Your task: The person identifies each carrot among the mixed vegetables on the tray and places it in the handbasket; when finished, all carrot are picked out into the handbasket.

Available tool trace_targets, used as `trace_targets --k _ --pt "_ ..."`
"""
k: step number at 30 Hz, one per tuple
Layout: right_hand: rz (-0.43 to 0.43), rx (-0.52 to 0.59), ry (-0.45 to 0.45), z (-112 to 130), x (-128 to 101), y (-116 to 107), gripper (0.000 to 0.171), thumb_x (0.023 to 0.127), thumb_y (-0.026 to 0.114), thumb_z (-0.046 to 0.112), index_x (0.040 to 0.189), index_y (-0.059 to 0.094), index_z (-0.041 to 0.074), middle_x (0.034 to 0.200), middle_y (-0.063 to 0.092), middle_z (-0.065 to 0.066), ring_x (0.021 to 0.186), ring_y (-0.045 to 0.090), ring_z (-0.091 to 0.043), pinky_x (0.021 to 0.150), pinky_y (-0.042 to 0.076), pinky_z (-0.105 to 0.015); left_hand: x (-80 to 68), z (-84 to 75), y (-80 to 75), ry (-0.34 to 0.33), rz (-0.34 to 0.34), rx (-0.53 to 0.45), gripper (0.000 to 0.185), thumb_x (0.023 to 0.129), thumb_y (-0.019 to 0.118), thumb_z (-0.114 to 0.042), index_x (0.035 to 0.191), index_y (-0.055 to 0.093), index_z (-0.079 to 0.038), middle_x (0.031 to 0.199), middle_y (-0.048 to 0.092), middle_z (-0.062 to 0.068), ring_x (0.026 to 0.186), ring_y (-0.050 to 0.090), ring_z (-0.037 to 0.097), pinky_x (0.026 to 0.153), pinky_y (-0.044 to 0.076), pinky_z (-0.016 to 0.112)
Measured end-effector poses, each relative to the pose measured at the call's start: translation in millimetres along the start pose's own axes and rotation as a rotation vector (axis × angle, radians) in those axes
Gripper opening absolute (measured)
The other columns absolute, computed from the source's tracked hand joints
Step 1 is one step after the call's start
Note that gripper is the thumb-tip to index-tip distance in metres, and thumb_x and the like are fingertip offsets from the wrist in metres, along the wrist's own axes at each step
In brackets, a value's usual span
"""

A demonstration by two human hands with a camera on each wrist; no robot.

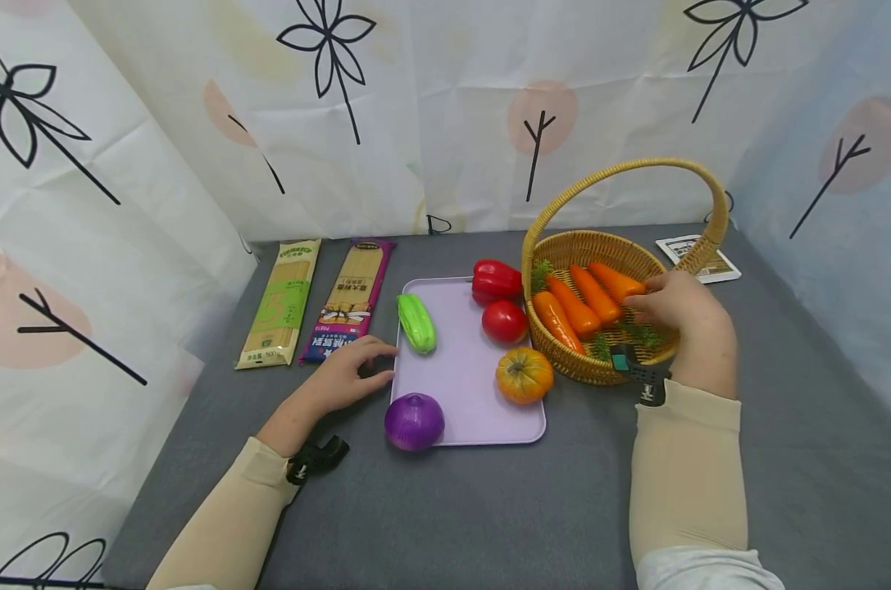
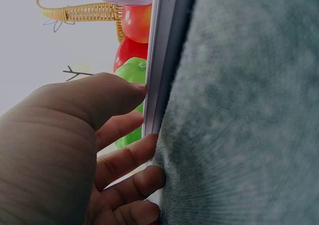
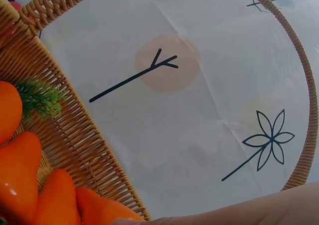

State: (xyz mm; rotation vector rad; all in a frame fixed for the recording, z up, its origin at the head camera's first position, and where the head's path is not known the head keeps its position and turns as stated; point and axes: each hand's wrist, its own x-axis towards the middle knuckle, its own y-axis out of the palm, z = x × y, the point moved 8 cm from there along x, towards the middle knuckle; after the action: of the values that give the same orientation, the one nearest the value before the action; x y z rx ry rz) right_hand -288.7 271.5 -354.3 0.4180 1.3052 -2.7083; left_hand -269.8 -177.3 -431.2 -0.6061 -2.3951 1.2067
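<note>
at three o'clock of the tray (image 1: 460, 393), the right hand (image 1: 674, 307) reaches into the basket (image 1: 600, 246), fingers curled about the rightmost carrot (image 1: 616, 283), though whether they clamp it i cannot tell. four carrots lie inside, none on the tray yet. the left hand (image 1: 345, 378) rests at the tray's nine o'clock edge, fingers relaxed.

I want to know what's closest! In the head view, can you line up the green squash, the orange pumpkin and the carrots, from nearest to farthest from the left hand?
From the left hand:
1. Green squash, on the tray's left edge.
2. Orange pumpkin, on the tray's right side.
3. Carrots, in the basket, far right.
</note>
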Motion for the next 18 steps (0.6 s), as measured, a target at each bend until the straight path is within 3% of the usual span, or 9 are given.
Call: trace_targets --k 4,10,18 --pt "0.072 -0.026 -0.001 1 1 7 0.055 0.093 0.058 0.032 0.125 0.048 -0.012 0.096 0.066 -0.016 0.091 0.061 -0.032 0.08 0.044 -0.045 -1.8 0.4 -0.6 0.001 -0.002 -0.004 0.036 0.088 0.066 -0.034 0.122 0.062 -0.02 0.107 0.057 -0.007 0.088 0.049 0.012 0.075 0.045 0.033" --pt "0.077 -0.019 0.031 -2 -1 7 0.053 0.093 0.058 0.031 0.125 0.048 -0.01 0.093 0.067 -0.014 0.091 0.062 -0.03 0.081 0.043 -0.046 -1.7 -1.2 0.3 -0.004 0.002 -0.004 0.036 0.088 0.066 -0.033 0.122 0.062 -0.02 0.108 0.057 -0.006 0.087 0.049 0.012 0.075 0.046 0.032" --pt "0.053 -0.022 -0.01 4 -15 -5 0.072 0.093 0.057 0.034 0.14 0.029 -0.012 0.104 0.065 -0.021 0.092 0.064 -0.031 0.09 0.039 -0.054 4.3 -10.3 -0.5 0.109 -0.029 0.033 0.036 0.088 0.066 -0.03 0.121 0.063 -0.014 0.108 0.059 -0.001 0.083 0.05 0.014 0.07 0.045 0.031"
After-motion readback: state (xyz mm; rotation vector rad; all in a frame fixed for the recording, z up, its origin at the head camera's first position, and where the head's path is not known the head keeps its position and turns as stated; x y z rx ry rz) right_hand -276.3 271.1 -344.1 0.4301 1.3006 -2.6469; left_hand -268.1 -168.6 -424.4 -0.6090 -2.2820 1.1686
